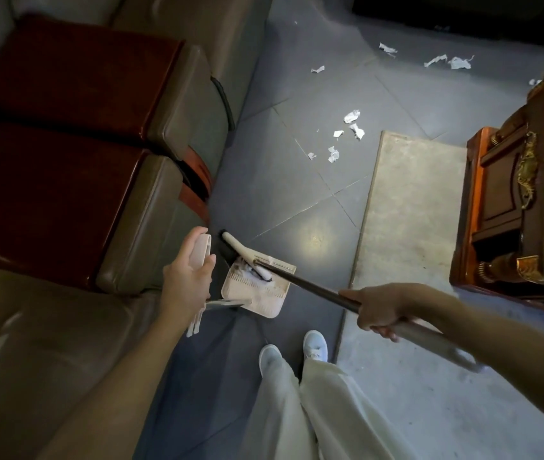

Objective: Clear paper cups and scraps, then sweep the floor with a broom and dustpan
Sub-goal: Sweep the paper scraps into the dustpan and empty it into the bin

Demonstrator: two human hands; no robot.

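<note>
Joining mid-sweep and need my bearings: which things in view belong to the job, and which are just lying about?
Job:
broom, gripped by the right hand
dustpan, held by the left hand
paper scraps on the floor

Just there:
sofa
wooden cabinet
pale floor slab

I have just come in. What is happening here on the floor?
A person is sweeping. The left hand holds the dustpan handle, with the dustpan low at the grey floor beside the sofa. The right hand grips the broom pole, and the broom head is at the pan's mouth. Torn paper scraps lie unswept farther ahead, between the sofa and the wooden cabinet.
</note>
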